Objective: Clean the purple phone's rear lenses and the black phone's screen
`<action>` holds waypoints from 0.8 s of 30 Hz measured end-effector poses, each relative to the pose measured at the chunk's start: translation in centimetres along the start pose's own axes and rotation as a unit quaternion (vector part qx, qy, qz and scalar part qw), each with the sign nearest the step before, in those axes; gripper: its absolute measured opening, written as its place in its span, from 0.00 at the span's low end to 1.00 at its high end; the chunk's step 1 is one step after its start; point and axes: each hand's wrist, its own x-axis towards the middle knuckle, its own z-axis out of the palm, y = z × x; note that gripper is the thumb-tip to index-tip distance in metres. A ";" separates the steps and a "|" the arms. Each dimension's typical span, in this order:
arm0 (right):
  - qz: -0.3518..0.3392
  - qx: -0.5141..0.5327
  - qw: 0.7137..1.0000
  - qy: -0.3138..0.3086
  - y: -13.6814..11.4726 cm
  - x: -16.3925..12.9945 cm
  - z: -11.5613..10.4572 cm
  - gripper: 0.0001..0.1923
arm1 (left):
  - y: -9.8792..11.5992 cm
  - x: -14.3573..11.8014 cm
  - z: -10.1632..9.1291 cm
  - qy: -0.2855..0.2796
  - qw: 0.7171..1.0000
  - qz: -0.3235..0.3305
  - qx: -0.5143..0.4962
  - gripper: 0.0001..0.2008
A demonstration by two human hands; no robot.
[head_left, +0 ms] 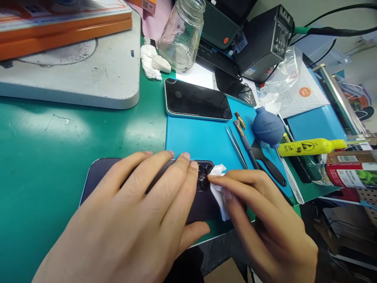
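Green counter [44, 157] and a blue mat [200, 137] lie under the hands: the left hand [132, 220] rests flat, fingers spread, on the back of a dark phone [97, 173] lying face down at the counter's near edge, while the right hand [265, 224] pinches a small white wipe [218, 184] against the phone's camera lenses [204, 176]. Just past them on the mat lie tweezers [235, 147], a blue air blower [268, 127] and a second phone [197, 100], screen up. Farther back stands a glass jar [182, 35].
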 end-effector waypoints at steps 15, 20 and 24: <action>0.025 -0.079 0.996 0.029 0.0 2.0 -0.6 0.10 | 0.0 0.2 0.2 0.020 1.000 -0.003 0.008 0.25; 0.025 -0.171 0.985 -0.019 -1.1 3.1 -1.4 0.05 | -0.1 0.3 0.1 0.020 1.000 0.006 0.004 0.25; 0.047 -0.179 0.982 -0.037 -1.7 4.2 -1.3 0.07 | -0.2 0.2 0.0 0.019 1.000 0.014 0.001 0.24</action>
